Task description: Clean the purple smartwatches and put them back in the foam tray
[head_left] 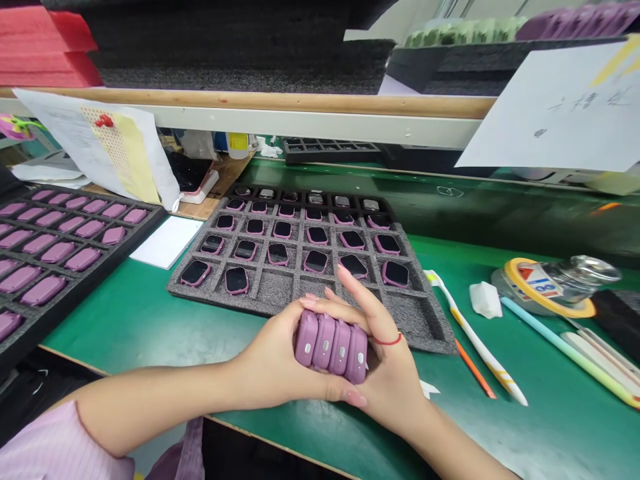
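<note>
Several purple watch cases (331,348) stand side by side in a stack between my two hands, their edges towards me. My left hand (280,357) is wrapped round the left end, its thumb along the bottom. Closed round the right end and the back is my right hand (387,360), with a red string on one finger and the index finger raised. Just behind my hands lies a dark foam tray (285,285) with rows of purple-framed watches with black screens, and some bare compartments at its front.
Another foam tray (107,261) of purple cases lies left, beside white paper (167,241). At right are a toothbrush (473,337), an orange stick (475,370), a white block (485,300) and a glass jar (545,283). A shelf (310,127) spans the back.
</note>
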